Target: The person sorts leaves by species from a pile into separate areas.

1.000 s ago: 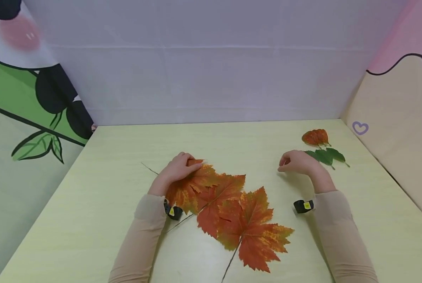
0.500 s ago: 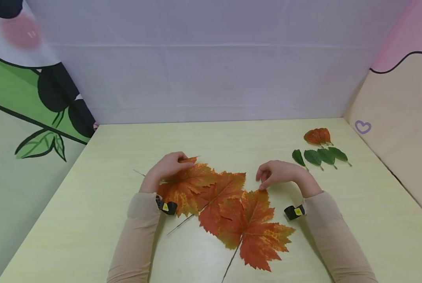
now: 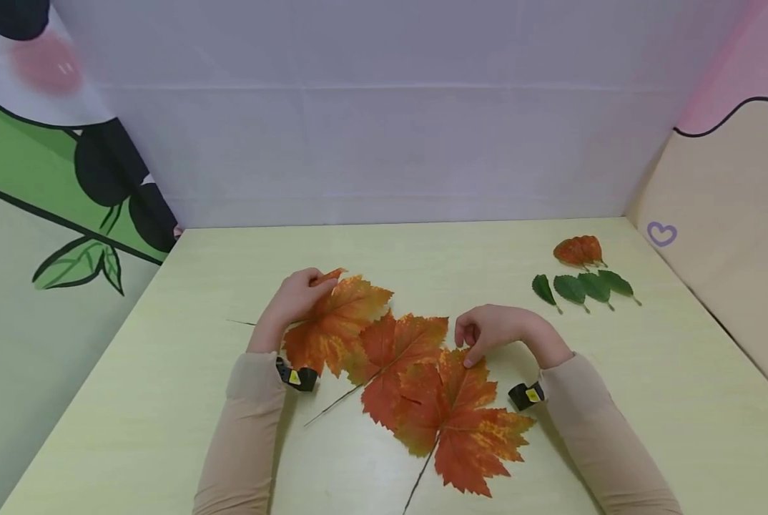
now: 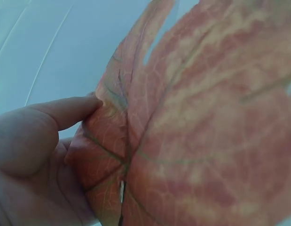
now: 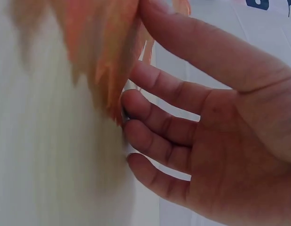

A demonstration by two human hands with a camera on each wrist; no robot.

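Three large orange maple leaves with thin dark stems overlap across the middle of the table. My left hand pinches the left maple leaf between thumb and fingers near its edge; the left wrist view has the thumb on this leaf's veined face. Partly under its neighbours lies the middle maple leaf. My right hand pinches the upper tip of the right maple leaf. In the right wrist view the thumb is on one side of that leaf and the fingers are on the other.
At the far right of the pale table lies a row of several small green leaves. Behind them a cluster of overlapping small orange-red leaves lies flat. Cloth-covered walls stand at the back and sides.
My right hand has left a green leaf at the left of the row and come to the right maple leaf's tip. My left hand has drawn the left maple leaf leftward, away from the others.
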